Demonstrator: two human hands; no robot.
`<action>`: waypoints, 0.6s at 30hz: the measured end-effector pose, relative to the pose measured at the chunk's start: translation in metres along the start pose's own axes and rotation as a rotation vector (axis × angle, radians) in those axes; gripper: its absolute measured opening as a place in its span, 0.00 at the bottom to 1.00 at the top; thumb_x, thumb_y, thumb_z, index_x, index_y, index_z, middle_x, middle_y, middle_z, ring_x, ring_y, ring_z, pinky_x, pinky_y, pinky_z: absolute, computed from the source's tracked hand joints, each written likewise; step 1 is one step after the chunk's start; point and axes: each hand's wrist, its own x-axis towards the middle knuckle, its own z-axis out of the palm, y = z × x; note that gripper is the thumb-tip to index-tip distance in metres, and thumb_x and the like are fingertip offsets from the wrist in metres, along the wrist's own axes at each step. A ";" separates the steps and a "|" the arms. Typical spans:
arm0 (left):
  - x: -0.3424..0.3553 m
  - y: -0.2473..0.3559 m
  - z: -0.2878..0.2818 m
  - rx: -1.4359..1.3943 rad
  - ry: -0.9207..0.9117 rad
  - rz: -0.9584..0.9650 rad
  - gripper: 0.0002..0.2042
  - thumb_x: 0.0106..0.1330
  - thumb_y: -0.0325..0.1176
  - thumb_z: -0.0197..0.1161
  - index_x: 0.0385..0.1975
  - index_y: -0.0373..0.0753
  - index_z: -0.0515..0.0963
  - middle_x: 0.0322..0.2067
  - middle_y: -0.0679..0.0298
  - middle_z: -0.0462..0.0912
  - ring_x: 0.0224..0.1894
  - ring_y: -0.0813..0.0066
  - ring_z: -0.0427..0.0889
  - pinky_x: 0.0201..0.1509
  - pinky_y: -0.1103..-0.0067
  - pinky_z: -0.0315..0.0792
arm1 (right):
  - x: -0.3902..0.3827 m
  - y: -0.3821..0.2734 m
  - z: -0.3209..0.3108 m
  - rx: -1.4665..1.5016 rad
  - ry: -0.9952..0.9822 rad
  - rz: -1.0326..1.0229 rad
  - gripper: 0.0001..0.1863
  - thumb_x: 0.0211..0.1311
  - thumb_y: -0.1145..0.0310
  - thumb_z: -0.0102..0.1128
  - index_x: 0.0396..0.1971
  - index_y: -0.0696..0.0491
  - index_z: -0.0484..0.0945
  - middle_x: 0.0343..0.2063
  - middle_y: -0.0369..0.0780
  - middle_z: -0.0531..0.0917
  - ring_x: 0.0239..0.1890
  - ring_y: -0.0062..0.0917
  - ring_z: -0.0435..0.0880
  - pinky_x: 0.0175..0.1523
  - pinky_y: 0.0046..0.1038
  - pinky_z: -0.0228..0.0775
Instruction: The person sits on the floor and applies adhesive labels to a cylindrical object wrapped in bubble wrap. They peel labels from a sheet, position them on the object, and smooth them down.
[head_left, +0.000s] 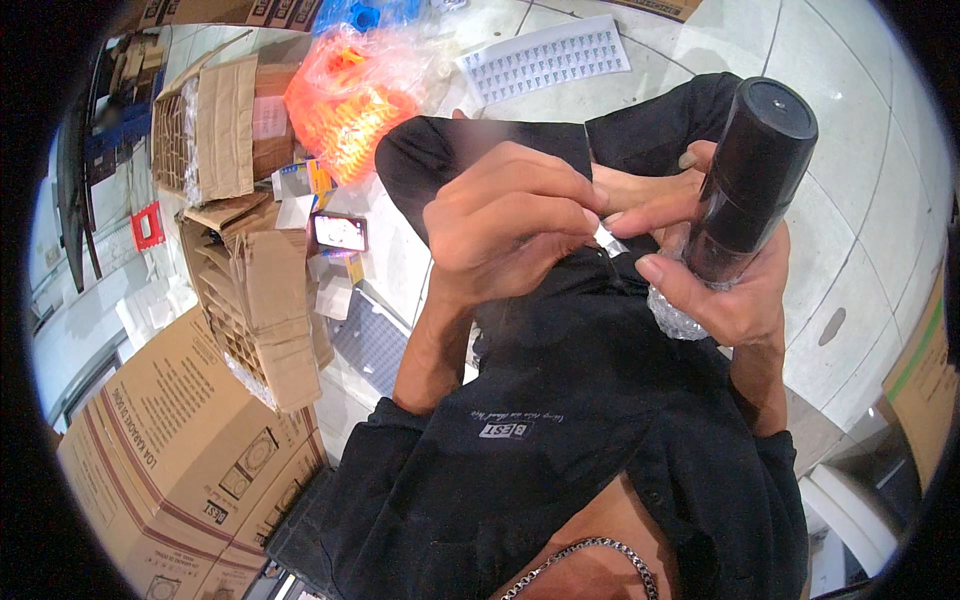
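My right hand [735, 295] is closed around a black cylinder [758, 160], which stands tilted with its flat round end up. Crinkled clear plastic wrap [678, 318] bunches at its lower end, beneath my palm. My left hand [515, 215] is closed in a pinch beside my right fingertips. A small white piece, perhaps a sticker [608, 240], shows between the two hands; the left fingertips appear to grip its edge. Beyond my crossed legs, a sheet of small printed labels [545, 60] lies on the floor.
Orange netting in a clear bag [350, 110] lies left of my knee. Opened cartons with cardboard dividers [225, 300] stand at the left, near a lit phone [340, 232] and a grey perforated sheet [368, 340]. Large printed cartons [170, 430] fill the lower left. Pale tiles [860, 210] cover the floor.
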 end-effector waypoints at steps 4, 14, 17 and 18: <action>-0.003 0.003 0.001 0.105 0.035 0.067 0.11 0.43 0.24 0.74 0.27 0.36 0.82 0.30 0.60 0.86 0.33 0.65 0.85 0.37 0.76 0.79 | 0.002 0.004 0.000 -0.037 -0.005 -0.046 0.26 0.43 0.77 0.69 0.48 0.60 0.77 0.34 0.41 0.87 0.43 0.22 0.85 0.70 0.34 0.51; -0.003 0.021 -0.003 0.285 -0.054 0.211 0.11 0.45 0.23 0.70 0.30 0.36 0.81 0.34 0.59 0.86 0.37 0.63 0.85 0.36 0.76 0.82 | -0.002 0.020 -0.005 -0.153 0.025 -0.144 0.49 0.45 0.76 0.72 0.65 0.62 0.51 0.42 0.45 0.84 0.47 0.27 0.84 0.72 0.33 0.51; -0.003 0.019 -0.003 0.281 -0.036 0.209 0.10 0.46 0.23 0.69 0.30 0.35 0.81 0.34 0.59 0.85 0.37 0.63 0.85 0.36 0.76 0.81 | -0.001 0.026 -0.005 -0.125 0.046 -0.131 0.50 0.44 0.74 0.73 0.65 0.63 0.51 0.41 0.44 0.84 0.45 0.26 0.84 0.70 0.33 0.52; -0.003 0.018 -0.004 0.282 -0.023 0.209 0.10 0.46 0.23 0.69 0.30 0.35 0.81 0.33 0.59 0.85 0.36 0.64 0.84 0.36 0.76 0.81 | -0.001 0.027 -0.004 -0.121 0.058 -0.117 0.50 0.44 0.74 0.73 0.66 0.63 0.51 0.41 0.43 0.84 0.45 0.25 0.84 0.69 0.33 0.53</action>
